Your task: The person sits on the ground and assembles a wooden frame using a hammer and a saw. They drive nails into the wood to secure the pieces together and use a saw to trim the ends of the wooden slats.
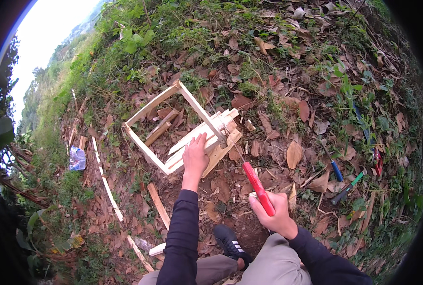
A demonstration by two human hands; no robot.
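Observation:
A square frame of pale wooden strips point(147, 151) stands on the leafy ground ahead of me. Light wooden slats point(185, 146) lie bundled across its near right side, their ends sticking out past the frame. My left hand point(196, 154) rests on these slats with its fingers stretched out. A red-handled saw point(258, 186) is in my right hand point(274, 213), its fingers wrapped round the handle. The saw's thin blade shows almost edge-on and reaches the slat ends next to a wider notched board point(221, 153).
Right of me lie a blue-handled tool point(336, 170), a green and black tool point(348, 188) and a red-handled tool point(378, 162) in the leaves. Long wooden strips point(106, 183) and a plastic bag point(77, 158) lie to the left. My shoe point(228, 241) is close below.

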